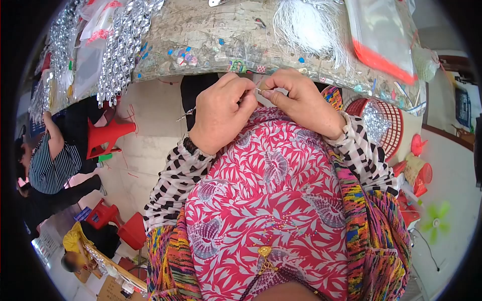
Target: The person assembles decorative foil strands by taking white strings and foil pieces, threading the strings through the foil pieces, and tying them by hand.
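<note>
My left hand [221,110] is closed in a pinch just off the near edge of the worn table [201,30]. Facing it, my right hand [304,103] pinches with thumb and forefinger. A short stretch of thin white string [258,90] shows between the fingertips of both hands, and a pale end hangs out below my left palm. Whether anything else is in the fingers is hidden. Beyond the hands, a loose bundle of white strings [311,25] lies on the table.
Silver strips [125,40] hang over the table's left edge beside clear plastic bags [90,60]. Another clear bag with a red edge [381,35] lies at right. A red basket [394,125] holds silvery pieces. Red stools [108,135] and other people [52,165] are at left.
</note>
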### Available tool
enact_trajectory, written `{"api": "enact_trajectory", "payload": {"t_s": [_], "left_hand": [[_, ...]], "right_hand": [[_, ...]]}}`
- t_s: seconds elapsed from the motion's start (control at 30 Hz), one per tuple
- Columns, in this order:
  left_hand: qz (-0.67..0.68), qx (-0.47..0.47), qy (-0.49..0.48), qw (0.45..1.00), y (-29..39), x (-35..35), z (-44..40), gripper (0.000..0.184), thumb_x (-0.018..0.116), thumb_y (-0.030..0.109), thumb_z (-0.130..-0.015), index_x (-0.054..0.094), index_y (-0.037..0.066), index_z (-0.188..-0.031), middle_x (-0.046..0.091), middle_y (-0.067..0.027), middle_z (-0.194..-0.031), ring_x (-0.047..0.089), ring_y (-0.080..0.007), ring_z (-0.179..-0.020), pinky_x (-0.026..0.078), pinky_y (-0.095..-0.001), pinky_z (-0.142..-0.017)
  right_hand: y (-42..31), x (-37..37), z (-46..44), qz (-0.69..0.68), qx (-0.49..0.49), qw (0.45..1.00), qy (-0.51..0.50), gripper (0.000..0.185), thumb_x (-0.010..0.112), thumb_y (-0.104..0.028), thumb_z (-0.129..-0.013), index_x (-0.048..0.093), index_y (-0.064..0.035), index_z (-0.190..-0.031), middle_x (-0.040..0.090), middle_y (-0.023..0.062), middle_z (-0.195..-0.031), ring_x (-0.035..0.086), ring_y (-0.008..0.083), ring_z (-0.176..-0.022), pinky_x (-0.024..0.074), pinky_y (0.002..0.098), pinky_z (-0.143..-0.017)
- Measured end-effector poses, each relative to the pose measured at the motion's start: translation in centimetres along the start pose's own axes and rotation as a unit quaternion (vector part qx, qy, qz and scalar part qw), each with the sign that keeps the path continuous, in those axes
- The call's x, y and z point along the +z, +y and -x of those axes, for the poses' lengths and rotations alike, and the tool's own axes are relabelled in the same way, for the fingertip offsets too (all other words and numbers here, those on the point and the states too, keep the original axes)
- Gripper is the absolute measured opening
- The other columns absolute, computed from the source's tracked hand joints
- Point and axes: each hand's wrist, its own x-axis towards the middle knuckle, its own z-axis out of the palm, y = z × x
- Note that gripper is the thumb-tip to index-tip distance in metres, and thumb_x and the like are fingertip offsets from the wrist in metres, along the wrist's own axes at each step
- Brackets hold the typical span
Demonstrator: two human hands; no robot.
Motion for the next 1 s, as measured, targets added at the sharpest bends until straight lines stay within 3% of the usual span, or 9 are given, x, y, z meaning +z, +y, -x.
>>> {"api": "enact_trajectory", "payload": {"t_s": [0.27,0.33,0.47,0.53,0.63,0.73,0.77,0.83,1.0], "left_hand": [[0.097,-0.061,-0.054,0.992,-0.3,-0.5,-0.3,0.011,0.064,0.008,-0.08,0.065,0.002,-0.089,0.061,-0.0111,-0.079,0.063,-0.0231,-0.068,0.049,-0.0308,-0.061],[0.124,-0.067,-0.085,0.986,-1.4,-1.1,-0.7,0.01,0.063,0.008,-0.082,0.065,0.001,-0.089,0.062,-0.0094,-0.079,0.063,-0.0199,-0.068,0.048,-0.029,-0.062],[0.35,-0.189,-0.094,0.913,-3.1,-1.3,-0.6,0.008,0.063,0.008,-0.087,0.064,0.001,-0.092,0.061,-0.001,-0.076,0.055,-0.0074,-0.068,0.045,-0.0215,-0.062],[0.467,-0.252,-0.083,0.844,-2.7,-1.3,-1.0,0.011,0.063,0.01,-0.089,0.063,0.001,-0.096,0.06,0.0007,-0.076,0.052,-0.0042,-0.066,0.044,-0.0184,-0.059],[0.44,-0.264,-0.036,0.858,-1.7,-0.9,-1.2,0.013,0.063,0.008,-0.089,0.064,0.0,-0.098,0.062,0.0004,-0.08,0.054,-0.0046,-0.066,0.045,-0.019,-0.059],[0.408,-0.235,0.017,0.882,-1.3,-0.5,-0.8,0.015,0.062,0.007,-0.089,0.064,-0.001,-0.102,0.064,-0.0005,-0.084,0.056,-0.0049,-0.067,0.046,-0.0191,-0.059],[0.407,-0.235,0.019,0.883,-1.1,-0.5,-0.7,0.015,0.062,0.007,-0.089,0.064,-0.001,-0.102,0.064,-0.0005,-0.084,0.056,-0.0049,-0.067,0.046,-0.0191,-0.059],[0.402,-0.255,0.029,0.879,-0.8,-0.7,-0.4,0.016,0.062,0.007,-0.089,0.066,0.0,-0.103,0.064,-0.0015,-0.083,0.056,-0.0057,-0.066,0.044,-0.0194,-0.061],[0.416,-0.266,0.004,0.87,-1.1,-1.0,-0.2,0.015,0.061,0.007,-0.089,0.065,0.0,-0.101,0.064,-0.001,-0.083,0.056,-0.0057,-0.067,0.045,-0.0193,-0.061]], "right_hand": [[-0.1,-0.3,0.3,-0.087,0.074,0.993,-0.029,0.009,0.055,-0.008,-0.089,0.06,-0.0007,-0.094,0.061,0.0059,-0.087,0.056,0.0172,-0.082,0.0426,0.0279,-0.078],[-0.2,-0.7,0.5,-0.376,0.162,0.911,-0.05,0.011,0.053,-0.009,-0.093,0.06,-0.0009,-0.096,0.063,0.0068,-0.092,0.058,0.0121,-0.083,0.0452,0.025,-0.077],[-1.0,-2.8,0.5,-0.638,0.188,0.746,-0.043,0.01,0.052,-0.01,-0.093,0.057,-0.002,-0.097,0.063,0.015,-0.109,0.061,0.0104,-0.071,0.0494,0.0234,-0.074],[-1.5,-2.6,0.0,-0.655,0.165,0.738,-0.017,0.009,0.052,-0.01,-0.093,0.056,-0.0022,-0.096,0.061,0.0167,-0.115,0.061,0.0106,-0.069,0.0497,0.0234,-0.072],[-2.1,-1.9,-1.0,-0.655,0.137,0.743,0.015,0.01,0.051,-0.009,-0.093,0.058,-0.0021,-0.098,0.054,0.0182,-0.128,0.06,0.0107,-0.066,0.0496,0.0238,-0.066],[-1.4,-0.4,-1.8,-0.243,0.044,0.967,0.06,0.014,0.053,-0.006,-0.091,0.06,-0.0027,-0.102,0.057,0.012,-0.128,0.063,0.0155,-0.07,0.0514,0.0275,-0.066],[-1.3,-0.3,-1.8,-0.244,0.042,0.967,0.058,0.014,0.053,-0.006,-0.091,0.06,-0.0027,-0.102,0.057,0.012,-0.128,0.063,0.0155,-0.07,0.0514,0.0275,-0.066],[-1.2,0.0,-1.6,0.205,-0.16,0.961,0.088,0.018,0.057,-0.004,-0.084,0.06,-0.0027,-0.101,0.058,0.0118,-0.125,0.064,0.023,-0.073,0.0525,0.0316,-0.065],[-1.6,-0.1,-1.7,0.266,-0.214,0.939,0.046,0.028,0.065,-0.007,-0.075,0.06,-0.0041,-0.102,0.058,0.0092,-0.121,0.063,0.0251,-0.075,0.0517,0.0361,-0.063]]}}
